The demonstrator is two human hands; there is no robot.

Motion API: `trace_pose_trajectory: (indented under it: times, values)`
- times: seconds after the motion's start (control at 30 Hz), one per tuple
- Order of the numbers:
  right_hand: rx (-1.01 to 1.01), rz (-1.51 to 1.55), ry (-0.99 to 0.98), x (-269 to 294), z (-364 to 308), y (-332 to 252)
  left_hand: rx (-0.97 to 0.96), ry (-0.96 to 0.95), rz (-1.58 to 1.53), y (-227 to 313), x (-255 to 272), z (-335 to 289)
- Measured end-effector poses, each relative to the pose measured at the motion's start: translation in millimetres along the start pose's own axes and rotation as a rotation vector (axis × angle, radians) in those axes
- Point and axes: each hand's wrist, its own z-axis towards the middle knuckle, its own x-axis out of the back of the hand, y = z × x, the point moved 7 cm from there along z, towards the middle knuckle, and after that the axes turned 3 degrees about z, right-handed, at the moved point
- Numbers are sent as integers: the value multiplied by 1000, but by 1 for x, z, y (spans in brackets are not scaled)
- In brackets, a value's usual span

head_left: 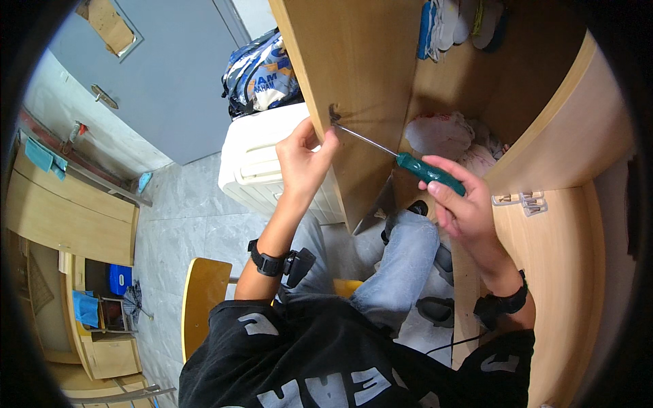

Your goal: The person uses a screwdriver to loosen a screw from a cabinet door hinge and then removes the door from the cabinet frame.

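My right hand (459,200) is closed around the green handle of a screwdriver (435,175). Its thin metal shaft points up and left. The tip reaches a small dark metal fitting (333,114) on the inner face of an upright wooden panel (360,75); whether it sits in a screw cannot be made out. Just below the fitting, my left hand (305,160) grips the panel's front edge, thumb on the inner side. Its other fingers are partly hidden behind that edge.
Left of the panel stands a white cabinet (255,153) with a patterned bag (262,75) on top. Small clear packs of hardware (524,200) lie on a wooden board at right. White cloth items (442,136) sit inside the cupboard. A yellow chair (204,299) is at lower left.
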Motion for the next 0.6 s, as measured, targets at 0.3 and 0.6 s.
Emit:
trace_pose_trajectory:
  times: [0.3, 0.6]
  values:
    - [-248, 298, -139, -4, 4, 0, -75, -48, 67, 15, -4, -3]
    - [704, -554, -17, -2, 0, -44, -58, -52, 84, 19, -11, 1]
